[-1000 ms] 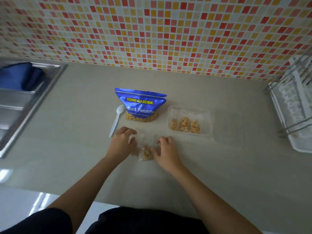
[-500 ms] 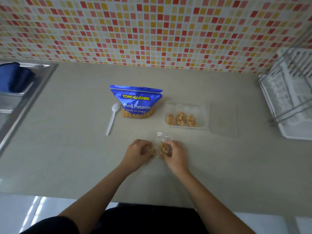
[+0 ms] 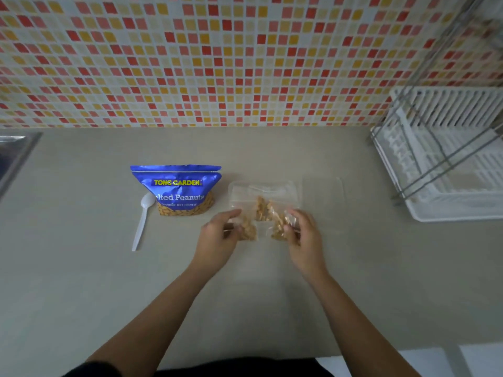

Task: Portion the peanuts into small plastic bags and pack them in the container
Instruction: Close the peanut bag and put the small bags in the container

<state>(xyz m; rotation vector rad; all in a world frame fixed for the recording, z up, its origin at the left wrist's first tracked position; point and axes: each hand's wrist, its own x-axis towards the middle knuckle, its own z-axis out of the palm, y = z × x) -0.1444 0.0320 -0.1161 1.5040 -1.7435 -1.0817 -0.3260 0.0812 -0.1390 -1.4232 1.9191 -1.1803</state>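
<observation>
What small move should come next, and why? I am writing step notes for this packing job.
Probably carry the small bag forward and set it in the container. The left hand and right hand both hold it, peanuts inside, at the container's near edge; the container is open and holds other portions.

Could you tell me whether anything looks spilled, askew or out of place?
Nothing stands out. The peanut pouch stands upright, the spoon lies beside it, and no loose peanuts show on the counter. The left hand and right hand hold bagged peanuts by the container.
</observation>
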